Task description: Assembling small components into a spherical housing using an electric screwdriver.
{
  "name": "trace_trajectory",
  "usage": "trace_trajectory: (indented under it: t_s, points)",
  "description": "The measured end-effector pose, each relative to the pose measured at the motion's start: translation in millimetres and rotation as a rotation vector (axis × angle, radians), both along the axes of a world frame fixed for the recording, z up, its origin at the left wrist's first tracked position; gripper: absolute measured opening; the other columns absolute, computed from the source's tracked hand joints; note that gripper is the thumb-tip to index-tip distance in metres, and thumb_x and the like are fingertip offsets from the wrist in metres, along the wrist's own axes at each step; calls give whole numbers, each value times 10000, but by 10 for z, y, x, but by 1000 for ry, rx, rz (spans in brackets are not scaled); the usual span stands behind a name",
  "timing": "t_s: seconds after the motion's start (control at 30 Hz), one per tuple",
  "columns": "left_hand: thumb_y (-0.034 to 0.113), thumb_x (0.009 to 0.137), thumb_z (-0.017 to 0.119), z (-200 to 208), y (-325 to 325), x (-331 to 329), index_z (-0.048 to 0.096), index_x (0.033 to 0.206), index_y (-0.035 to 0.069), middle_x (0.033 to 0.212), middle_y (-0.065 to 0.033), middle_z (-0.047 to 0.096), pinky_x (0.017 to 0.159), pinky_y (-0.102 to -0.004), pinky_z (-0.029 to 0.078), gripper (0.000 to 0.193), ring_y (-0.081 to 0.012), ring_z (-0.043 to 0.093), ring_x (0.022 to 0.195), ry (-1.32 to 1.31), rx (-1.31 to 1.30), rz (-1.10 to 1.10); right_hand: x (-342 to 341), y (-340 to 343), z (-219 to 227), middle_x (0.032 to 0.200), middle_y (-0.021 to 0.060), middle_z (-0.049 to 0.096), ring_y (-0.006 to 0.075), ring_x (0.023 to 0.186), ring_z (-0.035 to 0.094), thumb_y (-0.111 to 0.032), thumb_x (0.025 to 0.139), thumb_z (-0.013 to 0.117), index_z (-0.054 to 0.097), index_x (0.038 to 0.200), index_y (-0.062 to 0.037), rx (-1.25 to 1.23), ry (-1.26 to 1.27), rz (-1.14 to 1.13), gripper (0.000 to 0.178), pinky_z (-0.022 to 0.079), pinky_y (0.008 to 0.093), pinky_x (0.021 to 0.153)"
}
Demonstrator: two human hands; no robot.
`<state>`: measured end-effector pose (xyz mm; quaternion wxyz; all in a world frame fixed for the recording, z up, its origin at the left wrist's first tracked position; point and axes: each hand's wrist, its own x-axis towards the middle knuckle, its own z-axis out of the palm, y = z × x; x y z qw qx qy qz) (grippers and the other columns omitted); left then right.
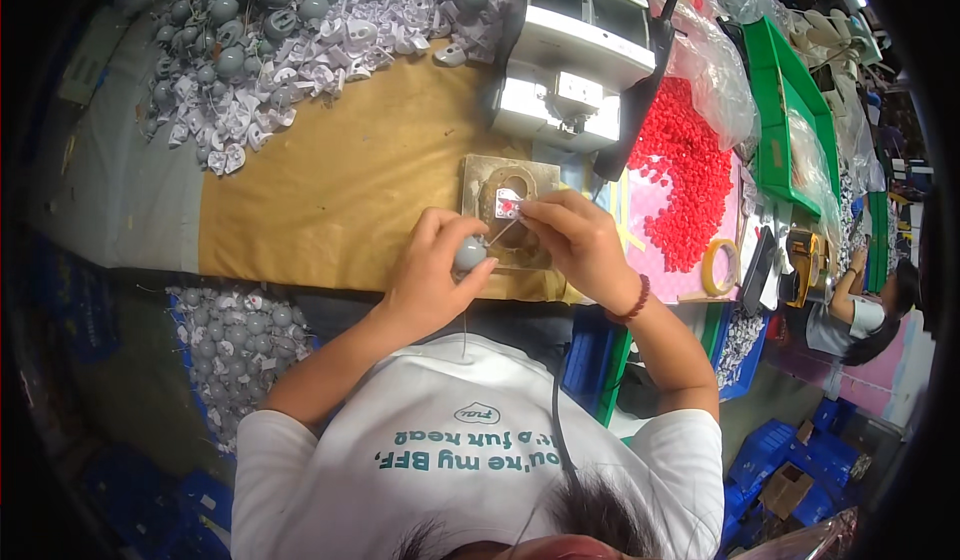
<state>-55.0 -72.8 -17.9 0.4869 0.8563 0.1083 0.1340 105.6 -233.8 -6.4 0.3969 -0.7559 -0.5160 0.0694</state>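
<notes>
My left hand [432, 272] is closed around a small round grey ball [469, 253], thumb and forefinger on either side of it. From the ball a thin pale strand [502, 232] runs up to my right hand [583, 245], whose fingertips are pinched on its end; whether it is cord or a stiff stick I cannot tell. A thin thread [464, 338] hangs below my left hand. Just beyond the fingers, a small white part with a red centre [508, 205] sits in the hollow of a tan block fixture [480, 172].
A white machine [575, 35] stands behind the fixture. Grey balls and white parts [300, 35] are heaped at the far left. Red pieces [690, 180], a tape roll [719, 266] and a green crate [775, 110] lie rightward. A blue bin of grey balls [235, 340] stands below left; another person [860, 310] sits far right.
</notes>
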Motion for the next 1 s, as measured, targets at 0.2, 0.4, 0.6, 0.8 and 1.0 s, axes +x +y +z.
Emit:
trace_trajectory:
  t_s: [0.2, 0.4, 0.6, 0.8, 1.0]
  points:
    - [94, 759, 762, -38, -11, 39, 641, 1089, 78, 1054, -116, 522, 809, -387, 477, 352, -298, 536, 960, -4, 284, -46, 28, 196, -95, 914, 102, 620, 277, 719, 655, -85, 805, 702, 696, 954, -56, -121, -162, 21, 151, 542, 380, 600]
    - [83, 756, 752, -75, -5, 65, 641, 1088, 81, 1055, -117, 521, 812, -401, 484, 350, -300, 534, 951, 1, 270, -83, 27, 224, 64, 960, 95, 569, 246, 812, 622, -85, 745, 661, 666, 982, -33, -325, -438, 185, 243, 538, 360, 609]
    - [41, 756, 698, -29, 95, 103, 642, 1083, 92, 1111, -114, 538, 847, -415, 479, 336, -321, 524, 1015, -31, 491, 29, -150, 94, -56, 1048, 113, 553, 250, 863, 595, -95, 763, 641, 641, 1107, 36, -389, -537, 167, 369, 530, 366, 710]
    - [48, 718, 692, -167, -17, 280, 629, 1247, 126, 1303, -102, 560, 993, -503, 370, 538, -298, 504, 1189, -78, 727, -61, 16, -15, -62, 1120, 160, 629, 314, 1017, 623, 9, 814, 610, 648, 1145, 46, -117, -311, 142, 335, 522, 383, 873]
    - [38, 757, 671, -229, 2, 313, 639, 1220, 118, 1231, -85, 600, 983, -479, 371, 471, -266, 536, 1141, -107, 746, -94, 307, -525, 16, 1298, 131, 625, 282, 1238, 572, 40, 835, 661, 603, 1291, -41, -160, 103, 7, 466, 468, 385, 1005]
